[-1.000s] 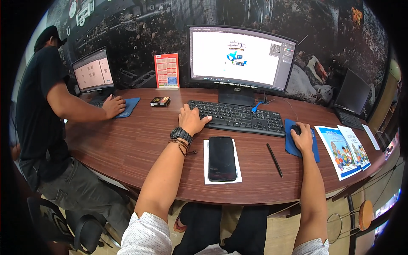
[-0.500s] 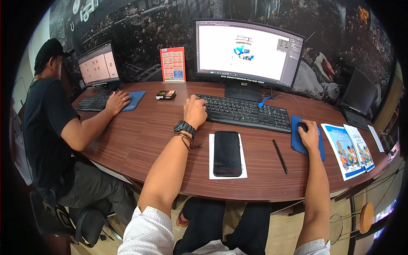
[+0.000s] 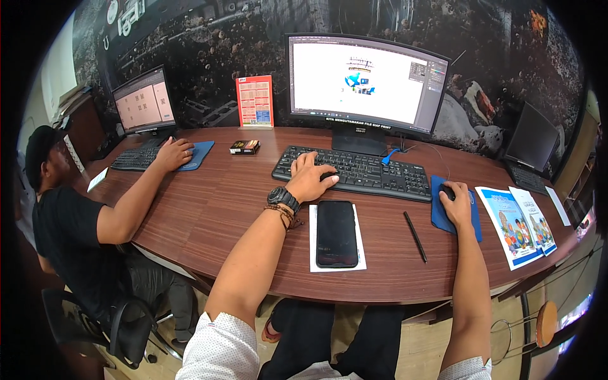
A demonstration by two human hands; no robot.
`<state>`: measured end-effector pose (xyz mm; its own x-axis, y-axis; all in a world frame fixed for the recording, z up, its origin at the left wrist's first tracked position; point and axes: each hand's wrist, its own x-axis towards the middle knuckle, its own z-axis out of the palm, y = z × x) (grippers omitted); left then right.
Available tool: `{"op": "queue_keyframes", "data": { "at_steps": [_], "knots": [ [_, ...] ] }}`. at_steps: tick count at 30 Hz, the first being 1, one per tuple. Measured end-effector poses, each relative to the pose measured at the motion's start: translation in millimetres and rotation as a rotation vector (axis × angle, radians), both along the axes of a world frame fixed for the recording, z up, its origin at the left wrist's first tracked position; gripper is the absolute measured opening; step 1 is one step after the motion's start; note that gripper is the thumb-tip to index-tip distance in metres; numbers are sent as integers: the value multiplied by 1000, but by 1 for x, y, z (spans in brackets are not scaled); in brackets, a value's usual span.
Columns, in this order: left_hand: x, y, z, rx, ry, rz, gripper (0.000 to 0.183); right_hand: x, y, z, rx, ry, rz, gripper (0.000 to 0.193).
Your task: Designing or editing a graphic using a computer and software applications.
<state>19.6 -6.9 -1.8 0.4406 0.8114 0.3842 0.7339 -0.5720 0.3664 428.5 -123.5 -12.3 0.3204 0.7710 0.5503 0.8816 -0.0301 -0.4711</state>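
My left hand (image 3: 309, 180) rests on the left part of a black keyboard (image 3: 380, 171), its fingers spread over the keys and thumb pointing right. A black watch and a beaded bracelet circle that wrist. My right hand (image 3: 458, 208) is curled over a black computer mouse (image 3: 448, 190) on a blue mouse pad (image 3: 439, 217); the palm hides part of the mouse. Behind the keyboard, a wide monitor (image 3: 316, 82) displays a white page with a small blue graphic. Just in front of the keyboard, a black smartphone (image 3: 337, 234) lies on white paper (image 3: 361, 253).
A black pen (image 3: 415, 237) lies between phone and mouse pad. Printed booklets (image 3: 510, 227) sit at right. Beyond my left hand are a small dark box (image 3: 245, 147) and a red-framed card stand (image 3: 255, 101). A person (image 3: 76, 221) works at another computer on the left.
My left hand has moved right and slightly down from the keyboard's left end onto its keys. My right hand stays on the mouse. The person on the left has leaned down and back.
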Motion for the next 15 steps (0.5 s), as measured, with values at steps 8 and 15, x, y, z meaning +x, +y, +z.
{"op": "queue_keyframes", "data": {
  "at_steps": [8, 15],
  "knots": [
    [-12, 4, 0, 9, -5, 52, 76, -1, -1, 1, 13, 5, 27, 35],
    [-34, 13, 2, -39, 3, 238, 87, 1, -1, -1, 18, 14, 30, 35]
  ]
}}
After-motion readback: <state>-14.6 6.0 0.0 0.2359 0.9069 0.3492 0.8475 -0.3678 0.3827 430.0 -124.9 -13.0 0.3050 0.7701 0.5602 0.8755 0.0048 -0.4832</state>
